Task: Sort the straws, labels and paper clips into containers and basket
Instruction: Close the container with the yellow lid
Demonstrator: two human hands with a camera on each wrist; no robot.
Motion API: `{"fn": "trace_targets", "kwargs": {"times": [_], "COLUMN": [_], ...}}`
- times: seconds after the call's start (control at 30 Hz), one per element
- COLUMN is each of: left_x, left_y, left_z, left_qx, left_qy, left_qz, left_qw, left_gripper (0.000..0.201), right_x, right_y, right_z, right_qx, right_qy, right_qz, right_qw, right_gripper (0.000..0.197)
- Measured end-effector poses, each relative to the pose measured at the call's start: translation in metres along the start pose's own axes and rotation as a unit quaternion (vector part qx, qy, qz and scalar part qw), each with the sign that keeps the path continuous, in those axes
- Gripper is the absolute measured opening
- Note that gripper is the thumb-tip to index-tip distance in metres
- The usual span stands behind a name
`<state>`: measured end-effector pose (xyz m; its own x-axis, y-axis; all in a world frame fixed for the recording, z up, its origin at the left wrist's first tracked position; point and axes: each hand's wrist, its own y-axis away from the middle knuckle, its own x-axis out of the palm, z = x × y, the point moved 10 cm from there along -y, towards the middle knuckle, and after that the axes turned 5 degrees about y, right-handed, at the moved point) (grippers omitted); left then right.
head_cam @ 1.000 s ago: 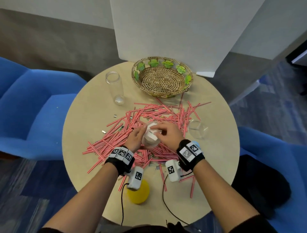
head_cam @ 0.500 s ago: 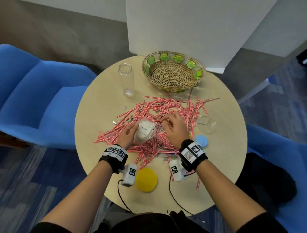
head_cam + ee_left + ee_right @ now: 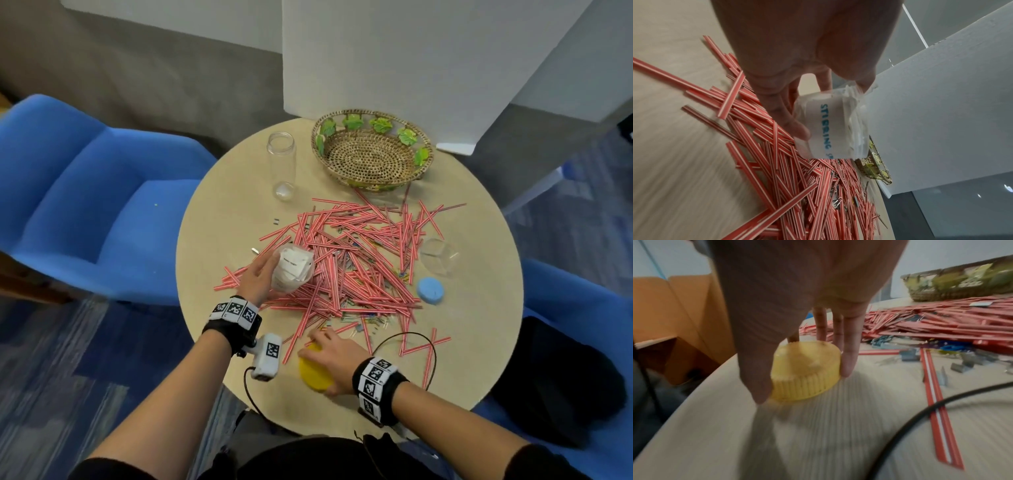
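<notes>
On table, left of straw pile: small clear jar (image 3: pixel 291 270) stuffed with white labels (image 3: pixel 294 265), tilted, mouth toward pile
Left hand: left hand (image 3: pixel 257 280) wraps the jar from its left side, fingers curled round it
Left wrist view only: fingers (image 3: pixel 786 116) and thumb pinch jar (image 3: pixel 831 128) wall; blue lettering on a paper band round it; jar held just above the straws (image 3: pixel 789 178)
Yellow lid: yellow lid (image 3: pixel 313 371) flat on table near front edge, under right hand (image 3: pixel 334 359)
Right hand: over the lid from above, fingers curled down round its rim, gripping it
Right wrist view only: thumb and fingers (image 3: pixel 849 356) touch opposite sides of ribbed lid (image 3: pixel 805 368); lid sits on table; blurred
Straws: red-white straws (image 3: pixel 356 263) in a heap mid-table, a few strays near front right
Paper clips: paper clips (image 3: pixel 363 323) scattered at front edge of heap, between pile and right hand; right wrist view shows them (image 3: pixel 966 360) clearer, blue and silver, mixed with small metal clips
Basket: wicker basket (image 3: pixel 373 150) at far side, green leaf trim, beyond the straws
Tall jar: clear tall jar (image 3: pixel 282 166) upright, left of basket, no lid
Short jar: clear short jar (image 3: pixel 438 255) right of pile, blue lid (image 3: pixel 430 290) just in front of it
Table: round tan table (image 3: pixel 219 212); blue chairs (image 3: pixel 85 192) to left and right
Cable: black cable (image 3: pixel 424 342) loops on table by right wrist
</notes>
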<state>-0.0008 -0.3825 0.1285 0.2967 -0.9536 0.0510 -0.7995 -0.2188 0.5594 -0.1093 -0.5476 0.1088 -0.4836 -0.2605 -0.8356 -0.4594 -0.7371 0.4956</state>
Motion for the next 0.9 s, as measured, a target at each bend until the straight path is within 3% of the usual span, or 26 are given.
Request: {"fn": "trace_targets", "kwargs": {"times": [0.1, 0.2, 0.3, 0.43, 0.53, 0.6, 0.67, 0.77, 0.9], "left_x": [0.004, 0.014, 0.033, 0.069, 0.071, 0.065, 0.065, 0.088, 0.098], "left_y": [-0.002, -0.001, 0.005, 0.018, 0.021, 0.021, 0.020, 0.029, 0.039], "left_z": [0.001, -0.004, -0.013, -0.033, -0.044, -0.048, -0.044, -0.033, -0.038], "left_qx": [-0.008, 0.004, 0.023, 0.049, 0.089, 0.102, 0.061, -0.041, -0.065], "left_qy": [0.011, -0.002, -0.021, -0.050, -0.077, -0.062, -0.021, 0.082, 0.056], "left_qz": [0.008, 0.031, 0.071, 0.120, 0.103, 0.084, 0.082, 0.166, 0.223], "left_qw": [1.000, 1.000, 0.997, 0.990, 0.988, 0.989, 0.995, 0.982, 0.971], "left_gripper": [0.044, 0.045, 0.043, 0.030, 0.045, 0.043, 0.041, 0.054, 0.037], "right_x": [-0.028, -0.085, -0.147, -0.178, -0.184, -0.190, -0.194, -0.197, -0.201], "right_y": [0.010, 0.029, 0.043, 0.026, 0.018, 0.018, 0.018, 0.017, 0.018], "right_z": [-0.026, -0.071, -0.105, -0.105, -0.102, -0.101, -0.099, -0.092, -0.092], "right_qx": [0.068, 0.156, 0.184, 0.158, 0.146, 0.133, 0.116, 0.095, 0.069], "right_qy": [-0.116, -0.263, -0.295, -0.262, -0.267, -0.276, -0.282, -0.279, -0.247], "right_qz": [-0.053, -0.168, -0.263, -0.226, -0.221, -0.232, -0.234, -0.230, -0.217], "right_qw": [0.990, 0.937, 0.900, 0.925, 0.927, 0.923, 0.923, 0.928, 0.942], "right_gripper": [0.090, 0.094, 0.092, 0.092, 0.092, 0.091, 0.091, 0.091, 0.093]}}
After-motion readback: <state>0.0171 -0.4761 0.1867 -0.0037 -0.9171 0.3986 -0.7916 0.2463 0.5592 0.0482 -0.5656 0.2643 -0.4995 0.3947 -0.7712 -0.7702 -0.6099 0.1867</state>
